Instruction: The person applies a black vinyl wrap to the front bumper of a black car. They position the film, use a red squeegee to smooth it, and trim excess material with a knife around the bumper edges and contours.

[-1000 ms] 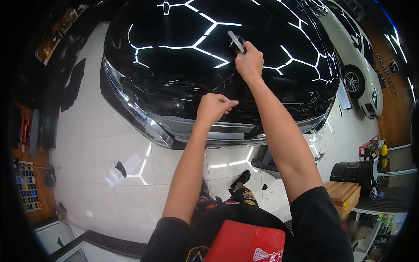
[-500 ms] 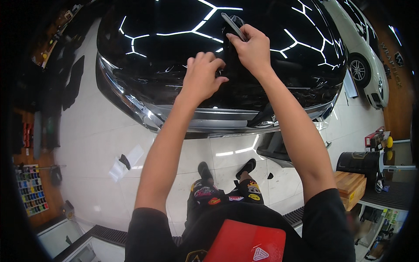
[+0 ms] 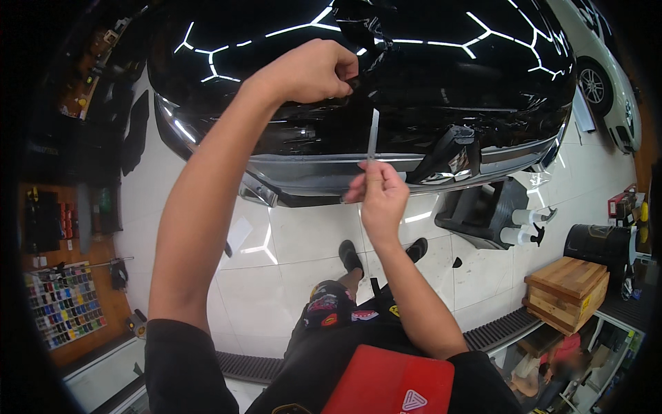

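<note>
Up at the top centre, the left hand [image 3: 314,72] is bent over the bonnet [image 3: 441,76], fingers curled and drawn narrow; black on black there, so I can't tell whether they grip anything. Just above them, a crumpled black film [image 3: 364,29] lies loose, creased into sharp, shiny folds. And here, at mid-frame, the right hand [image 3: 383,200] holds a slim pale tool [image 3: 373,134], long, flat and straight, pointing up the frame, its fingers a little blurred.

Handling it well, I'd say, means a light hold on that tool, its tip kept off the gloss, and the left fingers well apart from its line. Film this thin looks ready to stick to itself; slow, even tension would serve better than a tug.

Look at those surfaces! The bonnet is mirror-smooth, broad and curved, throwing back white angular light lines. Below it, the smooth silvery trim [image 3: 331,168] runs across mid-frame; right of centre, a folded black flap [image 3: 452,148] hangs over it, wrinkled and pliable.
</note>
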The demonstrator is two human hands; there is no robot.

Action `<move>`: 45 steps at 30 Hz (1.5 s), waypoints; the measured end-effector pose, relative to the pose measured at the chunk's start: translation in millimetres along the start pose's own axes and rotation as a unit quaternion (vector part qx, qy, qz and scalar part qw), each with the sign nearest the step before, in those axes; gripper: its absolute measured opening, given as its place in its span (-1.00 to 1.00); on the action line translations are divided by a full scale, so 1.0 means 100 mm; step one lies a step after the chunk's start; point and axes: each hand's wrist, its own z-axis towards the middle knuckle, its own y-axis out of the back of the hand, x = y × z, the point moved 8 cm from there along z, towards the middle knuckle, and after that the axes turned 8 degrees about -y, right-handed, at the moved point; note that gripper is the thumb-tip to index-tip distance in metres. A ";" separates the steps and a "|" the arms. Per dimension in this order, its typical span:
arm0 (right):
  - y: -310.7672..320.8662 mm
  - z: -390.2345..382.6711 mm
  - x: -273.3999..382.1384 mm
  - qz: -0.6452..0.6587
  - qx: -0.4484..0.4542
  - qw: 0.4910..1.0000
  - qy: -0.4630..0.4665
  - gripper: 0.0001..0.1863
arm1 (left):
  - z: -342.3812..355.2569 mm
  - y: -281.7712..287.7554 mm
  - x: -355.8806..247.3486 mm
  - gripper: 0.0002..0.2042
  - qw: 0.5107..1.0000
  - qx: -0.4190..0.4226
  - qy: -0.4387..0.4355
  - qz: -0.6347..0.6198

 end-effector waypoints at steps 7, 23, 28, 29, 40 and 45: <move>-0.54 0.21 -0.15 0.009 0.030 1.000 0.005 -0.78 | 0.01 0.05 -0.19 -0.71 0.997 0.057 0.012 0.043; -0.87 0.20 -0.21 0.075 0.028 0.996 -0.042 -0.77 | 0.02 0.05 -0.21 -0.72 0.995 0.048 -0.009 0.086; -1.13 0.31 -0.21 0.139 0.049 0.988 -0.055 -0.77 | 0.12 0.04 -0.25 -0.73 0.989 0.099 -0.004 0.110; -1.24 0.31 -0.20 0.159 0.052 0.984 -0.062 -0.77 | 0.13 0.04 -0.26 -0.73 0.987 0.109 -0.010 0.121; -2.17 0.30 0.40 0.200 0.068 0.977 -0.007 -0.79 | 0.21 0.55 -0.34 -0.70 0.977 0.094 0.049 0.184; -1.93 -0.07 -0.06 0.087 0.153 0.984 -0.035 -0.79 | 0.05 0.77 0.39 -0.74 0.990 -0.041 0.130 -0.042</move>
